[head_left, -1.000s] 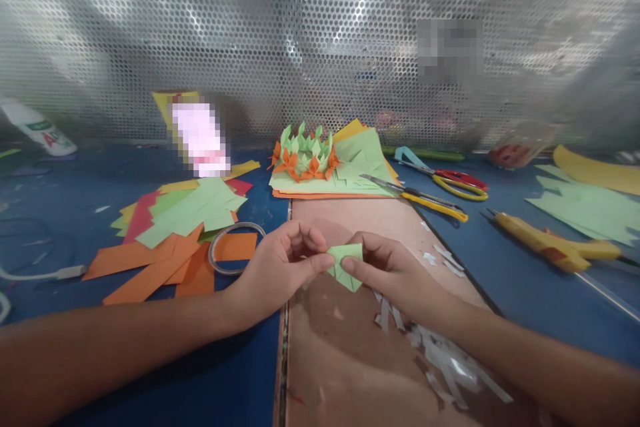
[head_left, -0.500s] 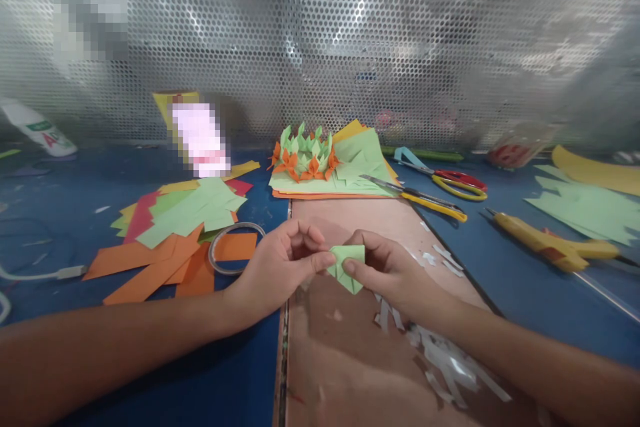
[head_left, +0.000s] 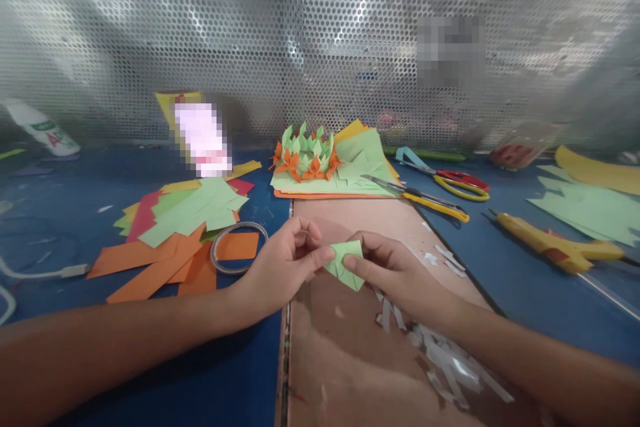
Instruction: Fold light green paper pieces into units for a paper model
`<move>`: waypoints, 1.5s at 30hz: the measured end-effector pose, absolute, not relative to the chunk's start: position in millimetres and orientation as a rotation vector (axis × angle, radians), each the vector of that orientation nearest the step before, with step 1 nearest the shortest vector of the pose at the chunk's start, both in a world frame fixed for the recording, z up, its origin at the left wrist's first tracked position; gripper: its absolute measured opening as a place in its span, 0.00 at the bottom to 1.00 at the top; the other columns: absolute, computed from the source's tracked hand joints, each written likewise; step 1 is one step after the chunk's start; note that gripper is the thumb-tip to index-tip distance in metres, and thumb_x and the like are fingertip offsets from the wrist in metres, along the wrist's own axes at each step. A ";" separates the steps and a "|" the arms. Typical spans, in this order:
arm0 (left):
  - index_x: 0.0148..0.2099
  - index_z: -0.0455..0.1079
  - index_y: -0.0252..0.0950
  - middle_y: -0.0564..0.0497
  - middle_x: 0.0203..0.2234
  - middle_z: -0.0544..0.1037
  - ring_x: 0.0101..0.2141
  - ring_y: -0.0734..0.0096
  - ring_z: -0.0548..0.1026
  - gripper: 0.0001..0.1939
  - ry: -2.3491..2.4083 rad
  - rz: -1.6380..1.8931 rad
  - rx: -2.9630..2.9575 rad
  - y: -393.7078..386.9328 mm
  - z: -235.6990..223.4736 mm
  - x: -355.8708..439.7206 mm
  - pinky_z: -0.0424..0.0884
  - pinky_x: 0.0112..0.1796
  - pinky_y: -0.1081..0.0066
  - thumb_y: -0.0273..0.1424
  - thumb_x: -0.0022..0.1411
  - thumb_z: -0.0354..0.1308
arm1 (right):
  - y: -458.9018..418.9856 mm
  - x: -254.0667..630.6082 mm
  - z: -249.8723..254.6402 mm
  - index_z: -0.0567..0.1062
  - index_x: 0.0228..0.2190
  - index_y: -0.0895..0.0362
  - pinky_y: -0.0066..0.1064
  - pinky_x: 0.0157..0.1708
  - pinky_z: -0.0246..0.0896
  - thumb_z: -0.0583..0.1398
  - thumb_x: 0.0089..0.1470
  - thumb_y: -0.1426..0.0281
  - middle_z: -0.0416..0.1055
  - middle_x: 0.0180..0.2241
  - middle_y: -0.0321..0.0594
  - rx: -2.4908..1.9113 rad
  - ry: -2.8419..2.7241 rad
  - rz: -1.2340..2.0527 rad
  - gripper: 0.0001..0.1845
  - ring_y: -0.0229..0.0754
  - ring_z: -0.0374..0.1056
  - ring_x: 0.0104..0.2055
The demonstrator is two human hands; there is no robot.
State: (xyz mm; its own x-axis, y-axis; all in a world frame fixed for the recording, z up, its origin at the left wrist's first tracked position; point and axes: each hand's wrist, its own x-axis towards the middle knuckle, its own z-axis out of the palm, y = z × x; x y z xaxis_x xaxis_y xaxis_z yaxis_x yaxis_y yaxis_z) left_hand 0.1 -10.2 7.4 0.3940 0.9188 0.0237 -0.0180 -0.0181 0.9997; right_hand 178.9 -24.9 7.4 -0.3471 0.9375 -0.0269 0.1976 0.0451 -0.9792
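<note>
Pinching a folded light-green paper piece with both hands: gripping its left corner in the left hand, and clasping its right part with the right hand. Holding it above the brown tabletop panel, between the tape roll at left and the yellow glue gun at right, nearer than the green-and-orange origami ring.

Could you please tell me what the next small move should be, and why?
Perhaps press the folded green paper flatter with the right hand: fold lines show on the paper, that hand's thumb lies over it, and the left hand holds its edge.
</note>
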 end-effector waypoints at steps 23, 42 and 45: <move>0.38 0.61 0.35 0.56 0.26 0.68 0.29 0.76 0.71 0.09 0.827 0.826 1.330 -13.9 13.0 -4.0 0.65 0.35 0.73 0.27 0.54 0.56 | -25.6 180.4 9.8 0.65 0.23 0.57 0.22 0.14 0.39 0.61 0.47 0.61 0.58 0.18 0.28 -1.202 -1.501 1.376 0.14 0.27 0.46 0.16; 0.28 0.60 0.35 0.57 0.23 0.69 0.27 0.78 0.68 0.13 0.864 0.806 1.057 -10.6 5.5 -0.3 0.69 0.34 0.71 0.37 0.54 0.59 | -23.6 186.4 -1.6 0.68 0.31 0.52 0.35 0.43 0.58 0.61 0.47 0.77 0.62 0.38 0.38 -0.918 -2.122 0.299 0.09 0.43 0.61 0.44; 0.33 0.63 0.35 0.56 0.25 0.72 0.29 0.77 0.71 0.10 0.819 0.806 1.034 -10.9 3.4 -0.2 0.71 0.37 0.69 0.36 0.55 0.58 | -24.2 186.2 -0.6 0.66 0.36 0.52 0.36 0.43 0.58 0.62 0.46 0.75 0.62 0.39 0.40 -0.931 -2.061 0.278 0.14 0.43 0.61 0.44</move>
State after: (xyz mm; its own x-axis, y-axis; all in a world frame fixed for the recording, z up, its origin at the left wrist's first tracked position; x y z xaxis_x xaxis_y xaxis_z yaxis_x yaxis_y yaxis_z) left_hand -0.2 -10.9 3.4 0.4612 0.8667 -0.1901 -0.1753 0.2990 0.9380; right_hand 186.2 -24.2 -0.6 -0.3748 0.7024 0.6051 0.5169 0.7002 -0.4925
